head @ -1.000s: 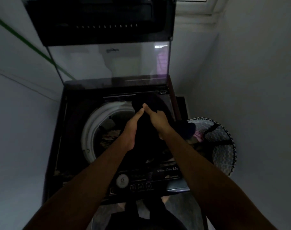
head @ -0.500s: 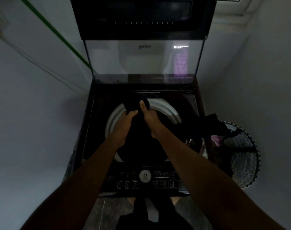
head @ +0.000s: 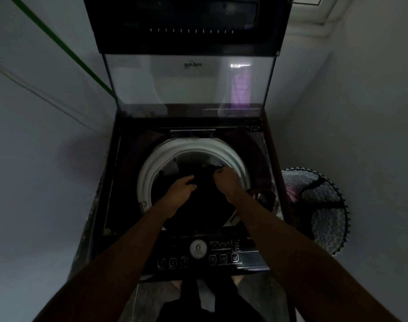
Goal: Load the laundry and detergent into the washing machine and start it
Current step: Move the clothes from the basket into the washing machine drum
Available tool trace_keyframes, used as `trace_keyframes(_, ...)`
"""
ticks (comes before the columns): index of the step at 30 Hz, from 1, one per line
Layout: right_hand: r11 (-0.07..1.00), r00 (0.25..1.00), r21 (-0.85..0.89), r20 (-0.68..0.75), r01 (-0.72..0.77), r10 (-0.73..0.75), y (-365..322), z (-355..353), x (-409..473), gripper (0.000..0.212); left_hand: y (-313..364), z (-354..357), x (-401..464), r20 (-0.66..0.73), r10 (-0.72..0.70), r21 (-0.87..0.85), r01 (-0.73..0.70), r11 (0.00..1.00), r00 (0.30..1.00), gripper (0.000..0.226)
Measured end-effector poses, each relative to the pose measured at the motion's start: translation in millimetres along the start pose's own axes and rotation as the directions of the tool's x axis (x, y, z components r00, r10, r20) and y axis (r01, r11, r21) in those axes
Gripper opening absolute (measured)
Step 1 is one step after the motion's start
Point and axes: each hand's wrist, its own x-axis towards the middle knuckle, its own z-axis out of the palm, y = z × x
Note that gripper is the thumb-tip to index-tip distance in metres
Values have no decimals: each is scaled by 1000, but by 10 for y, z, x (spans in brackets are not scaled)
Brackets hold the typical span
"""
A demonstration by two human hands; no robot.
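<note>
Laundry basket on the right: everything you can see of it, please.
The laundry basket is round, with a pale zigzag weave and a dark, toothed rim trim. It sits on the floor against the right side of the washing machine, near the wall. Something pinkish shows inside at its left. Dark straps cross its opening. Neither hand touches it.

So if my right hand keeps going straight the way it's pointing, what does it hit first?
Most likely the dark garment it is gripping inside the drum; beyond that, the far side of the white drum rim. The right hand points away and downward, though depth is hard to judge.
</note>
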Motion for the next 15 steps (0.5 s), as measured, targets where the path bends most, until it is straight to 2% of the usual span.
trace_keyframes(7, 995, 999, 101, 46, 1, -6, 27, 123, 89, 38, -30, -26, 51, -71, 23, 5, -23, 1000, 997, 47)
trace_keyframes(13, 984, 999, 179, 29, 19, -25, 53, 18, 151, 19, 168, 162, 72, -69, 90, 35, -88, 995, 994, 45)
trace_keyframes(15, 984, 999, 175, 15, 28, -31, 123, -55, 219, 23, 248, 261, 98, -64, 104, 55, -100, 993, 993, 44)
